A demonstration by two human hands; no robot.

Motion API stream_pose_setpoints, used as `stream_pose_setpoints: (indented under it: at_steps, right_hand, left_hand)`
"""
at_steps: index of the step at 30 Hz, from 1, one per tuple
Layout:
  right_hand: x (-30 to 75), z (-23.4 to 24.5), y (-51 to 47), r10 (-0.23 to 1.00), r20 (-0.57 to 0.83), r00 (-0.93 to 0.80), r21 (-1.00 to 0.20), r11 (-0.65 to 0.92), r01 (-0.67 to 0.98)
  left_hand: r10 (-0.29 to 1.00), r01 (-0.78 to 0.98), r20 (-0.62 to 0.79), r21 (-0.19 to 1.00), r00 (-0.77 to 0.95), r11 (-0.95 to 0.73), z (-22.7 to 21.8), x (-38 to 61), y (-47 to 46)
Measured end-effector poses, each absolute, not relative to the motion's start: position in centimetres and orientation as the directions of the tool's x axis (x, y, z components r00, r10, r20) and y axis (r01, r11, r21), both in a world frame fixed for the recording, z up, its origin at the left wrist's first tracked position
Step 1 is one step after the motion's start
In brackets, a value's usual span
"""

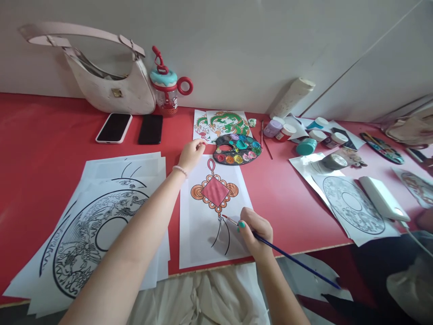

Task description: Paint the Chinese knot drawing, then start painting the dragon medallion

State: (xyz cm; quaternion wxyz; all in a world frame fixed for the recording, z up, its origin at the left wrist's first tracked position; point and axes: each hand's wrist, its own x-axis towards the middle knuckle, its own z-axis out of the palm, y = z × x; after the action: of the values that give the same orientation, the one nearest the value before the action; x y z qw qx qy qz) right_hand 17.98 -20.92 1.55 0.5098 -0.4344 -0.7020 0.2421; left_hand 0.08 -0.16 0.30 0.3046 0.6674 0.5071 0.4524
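My right hand (256, 228) is closed around a paintbrush (297, 259) with a long dark blue handle. Its reddish tip meets the drawing sheet (191, 239) just under a knot ornament (215, 191), which has a red diamond, orange loops and a pink top loop. Two tassel lines below the knot are bare black outlines. At the sheet's top left corner lies my left hand (192, 153), fingers curled; what they hold, if anything, is hidden. Right of it sits a paint palette (231, 159) with several colored wells, overlapping green dragon pictures (226, 121).
Left are stacked line drawings (111, 203), two phones (113, 127), a white handbag (111, 97) and a donut-lidded cup (165, 90). Right are several paint jars (306, 146), a thin brush (261, 133), a white power bank (384, 198) and another palette (382, 148).
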Motion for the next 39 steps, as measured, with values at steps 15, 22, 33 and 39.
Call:
stream_pose_setpoints:
  at_steps: [15,22,33,39]
  right_hand:
    - [17.82,1.55,-20.92,0.882,0.463,-0.091,-0.763,0.449,0.465]
    - [17.73,1.84,-21.02,0.881,0.468,-0.070,-0.765,0.444,0.466]
    - [17.91,1.55,-21.17,0.892,0.447,-0.075,-0.774,0.427,0.467]
    - [17.99,1.48,-21.12,0.889,0.452,-0.072,-0.764,0.428,0.482]
  left_hand:
    - [0.952,0.401,0.296,0.865,0.073,-0.300,0.39,0.08,-0.19]
    - [0.951,0.406,0.300,0.861,0.080,-0.305,0.30,0.03,-0.13]
    - [0.950,0.406,0.303,0.861,0.074,-0.306,0.20,0.11,-0.09]
    - [0.956,0.393,0.285,0.873,0.071,-0.290,0.21,0.06,-0.05]
